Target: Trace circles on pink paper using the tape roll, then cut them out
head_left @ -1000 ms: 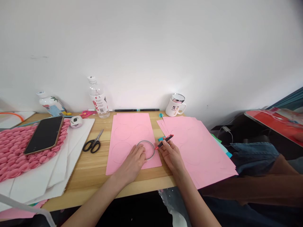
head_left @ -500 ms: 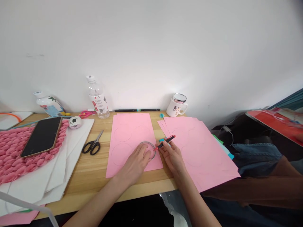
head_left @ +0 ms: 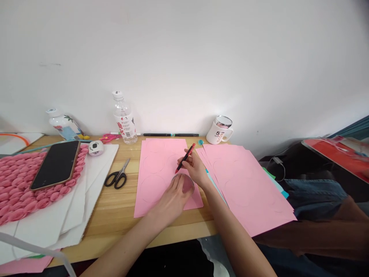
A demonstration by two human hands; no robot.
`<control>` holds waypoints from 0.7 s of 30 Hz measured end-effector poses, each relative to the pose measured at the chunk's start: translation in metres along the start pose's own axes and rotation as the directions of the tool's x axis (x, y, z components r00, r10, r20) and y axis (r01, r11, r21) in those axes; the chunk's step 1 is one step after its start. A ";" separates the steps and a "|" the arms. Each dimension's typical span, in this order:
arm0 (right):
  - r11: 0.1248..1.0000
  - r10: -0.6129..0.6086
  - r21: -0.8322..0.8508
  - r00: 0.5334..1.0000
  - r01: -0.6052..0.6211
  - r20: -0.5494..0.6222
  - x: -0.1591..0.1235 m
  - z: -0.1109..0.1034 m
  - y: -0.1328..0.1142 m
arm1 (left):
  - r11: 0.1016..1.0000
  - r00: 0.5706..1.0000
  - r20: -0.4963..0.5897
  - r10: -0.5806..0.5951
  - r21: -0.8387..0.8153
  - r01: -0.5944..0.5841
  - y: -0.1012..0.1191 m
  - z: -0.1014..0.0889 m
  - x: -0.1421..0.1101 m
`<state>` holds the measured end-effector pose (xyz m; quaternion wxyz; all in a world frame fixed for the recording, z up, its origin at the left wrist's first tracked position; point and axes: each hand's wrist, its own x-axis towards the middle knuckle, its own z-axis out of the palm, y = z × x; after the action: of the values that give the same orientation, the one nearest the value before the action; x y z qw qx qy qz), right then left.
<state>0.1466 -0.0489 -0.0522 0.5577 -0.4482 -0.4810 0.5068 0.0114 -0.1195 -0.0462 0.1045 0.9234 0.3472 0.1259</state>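
A pink sheet of paper [head_left: 157, 175] with faint drawn circles lies on the wooden desk [head_left: 115, 207]. My left hand [head_left: 173, 198] lies flat on the sheet, fingers stretched over a metal ring [head_left: 188, 181] that is mostly hidden under them. My right hand [head_left: 194, 167] pinches a red and black marker [head_left: 185, 157], tilted, with its tip on the paper at the ring's far edge.
A stack of pink sheets [head_left: 245, 181] lies to the right. Scissors [head_left: 117, 176], white sheets [head_left: 72, 204], a phone [head_left: 56, 163] on a pink knitted mat, two bottles [head_left: 123, 119], a white mug [head_left: 220, 132] and a long pen [head_left: 170, 134] stand around.
My right hand has moved the marker from the ring's right side up to its far edge. My left hand has slid further over the ring.
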 end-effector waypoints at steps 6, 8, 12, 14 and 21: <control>0.999 0.031 -0.049 0.979 -0.021 0.203 -0.001 0.005 -0.004 | 1.000 1.000 -0.016 0.024 0.013 -0.023 -0.004 0.000 -0.001; 0.997 0.021 -0.078 0.970 -0.002 0.242 0.001 0.006 -0.004 | 0.999 0.999 -0.020 0.034 0.005 -0.034 -0.005 -0.001 -0.001; 0.991 0.038 -0.133 0.961 -0.001 0.276 0.006 0.003 -0.006 | 0.999 0.999 -0.014 0.045 0.019 -0.045 -0.006 -0.004 0.001; 0.991 0.035 -0.136 0.966 0.000 0.255 0.008 -0.002 -0.007 | 0.998 0.999 -0.006 0.044 0.040 -0.044 -0.006 -0.005 0.001; 0.993 -0.012 -0.119 0.997 0.021 0.072 -0.002 -0.026 -0.005 | 0.996 0.999 0.000 0.051 0.072 -0.051 -0.006 -0.005 0.002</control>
<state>0.1726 -0.0513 -0.0508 0.5164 -0.4583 -0.5337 0.4882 0.0073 -0.1128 -0.0429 0.0676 0.9350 0.3278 0.1169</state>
